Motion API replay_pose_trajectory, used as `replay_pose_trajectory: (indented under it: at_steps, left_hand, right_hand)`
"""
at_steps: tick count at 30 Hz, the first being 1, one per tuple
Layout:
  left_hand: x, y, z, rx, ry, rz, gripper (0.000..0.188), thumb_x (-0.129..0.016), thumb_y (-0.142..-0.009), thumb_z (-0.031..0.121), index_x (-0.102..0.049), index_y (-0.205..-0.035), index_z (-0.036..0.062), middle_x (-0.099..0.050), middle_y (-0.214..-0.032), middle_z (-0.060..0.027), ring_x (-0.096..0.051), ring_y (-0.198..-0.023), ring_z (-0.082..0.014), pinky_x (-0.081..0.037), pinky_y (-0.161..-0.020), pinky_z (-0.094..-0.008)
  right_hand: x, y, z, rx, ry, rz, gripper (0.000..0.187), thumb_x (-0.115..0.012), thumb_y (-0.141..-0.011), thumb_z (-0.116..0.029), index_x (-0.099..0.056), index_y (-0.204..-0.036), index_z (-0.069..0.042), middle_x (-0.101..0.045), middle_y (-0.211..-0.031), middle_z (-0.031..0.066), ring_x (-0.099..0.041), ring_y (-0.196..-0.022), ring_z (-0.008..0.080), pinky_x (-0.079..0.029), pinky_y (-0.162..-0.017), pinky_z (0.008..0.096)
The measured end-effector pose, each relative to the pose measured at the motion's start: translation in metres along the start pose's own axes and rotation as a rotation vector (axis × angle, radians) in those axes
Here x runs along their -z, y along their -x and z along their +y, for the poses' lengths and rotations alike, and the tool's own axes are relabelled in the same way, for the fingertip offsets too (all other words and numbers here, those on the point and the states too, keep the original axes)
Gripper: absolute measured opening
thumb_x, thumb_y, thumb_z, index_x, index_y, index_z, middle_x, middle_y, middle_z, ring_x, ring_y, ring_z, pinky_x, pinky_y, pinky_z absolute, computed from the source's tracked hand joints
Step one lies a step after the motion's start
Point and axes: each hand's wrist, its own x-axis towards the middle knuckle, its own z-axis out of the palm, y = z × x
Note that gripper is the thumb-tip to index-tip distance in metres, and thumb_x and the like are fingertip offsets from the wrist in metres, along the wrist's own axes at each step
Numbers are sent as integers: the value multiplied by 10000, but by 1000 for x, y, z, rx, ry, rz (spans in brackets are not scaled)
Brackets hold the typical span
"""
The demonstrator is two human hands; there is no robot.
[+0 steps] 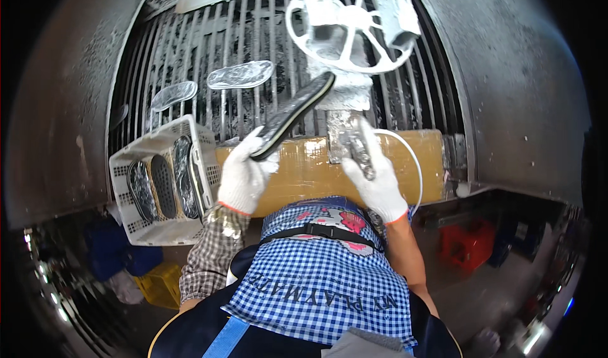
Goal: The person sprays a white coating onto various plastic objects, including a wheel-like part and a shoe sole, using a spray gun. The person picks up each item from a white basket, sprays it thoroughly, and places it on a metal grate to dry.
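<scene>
My left hand (246, 174), in a white knit glove, is closed on the near end of a black shoe sole (292, 114) with a pale line along its edge. The sole tilts up and away to the right. My right hand (380, 184), also gloved, is wrapped round a grey metal spray gun (359, 150), partly covered by the fingers. From beside that hand a white hose (414, 158) curves down. Left of my left hand stands a white plastic basket (158, 234) with several dark soles (166, 184) standing on edge inside.
A white-coated spoked wheel (354, 17) with blocks on it stands on a crusted post ahead. Behind are upright slats (256, 48), with two shiny sole-shaped pieces (240, 75) before them. A yellow-brown ledge (291, 174) crosses in front of me. Metal walls (506, 92) flank both sides.
</scene>
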Motion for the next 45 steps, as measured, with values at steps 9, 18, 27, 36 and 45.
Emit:
replay_pose_trajectory:
  at_steps: [9, 18, 27, 36, 45]
  left_hand:
    - [-55, -12, -37, 294, -97, -86, 390, -606, -1024, 180, -622, -1357, -22, -726, -937, -144, -671, -629, -199, -563, -476, -271]
    - [-61, -15, -37, 330, -208, -60, 509, -621, -995, 170, -538, -1474, 18, -712, -936, -143, -627, -588, -183, -485, -435, -277]
    - [-66, -19, -32, 340, -111, -148, 591, -608, -977, 127, -465, -1537, 2, -736, -1055, -186, -629, -532, -171, -478, -390, -241]
    - [-103, -15, 38, -30, -591, -437, 697, -778, -909, 139, -512, -1527, -42, -696, -1343, -193, -743, -1028, -202, -624, -787, -277]
    - [-194, -60, 94, -432, -719, -397, 452, -654, -1044, 104, -584, -1471, -27, -749, -1160, -138, -724, -767, -106, -560, -502, -201]
  right_hand:
    - [-6, 3, -17, 66, 195, -186, 809, -649, -978, -153, -261, -1684, -72, -526, -1521, 330, -561, -1351, 503, -457, -1151, 481]
    - [6, -1, -15, -86, 276, -108, 848, -644, -966, -155, -229, -1705, -170, -617, -1379, 343, -610, -1242, 523, -492, -1063, 523]
    - [39, -12, -1, -102, 204, 54, 901, -666, -942, -158, -201, -1713, -200, -648, -1311, 347, -681, -1004, 501, -540, -943, 502]
    - [71, -7, 42, -118, 86, 413, 886, -692, -927, -122, -263, -1702, -166, -635, -1425, 271, -639, -1291, 377, -468, -1107, 430]
    - [73, 6, 38, -123, 19, 411, 852, -694, -936, -69, -286, -1683, -101, -552, -1539, 254, -568, -1399, 351, -425, -1168, 410]
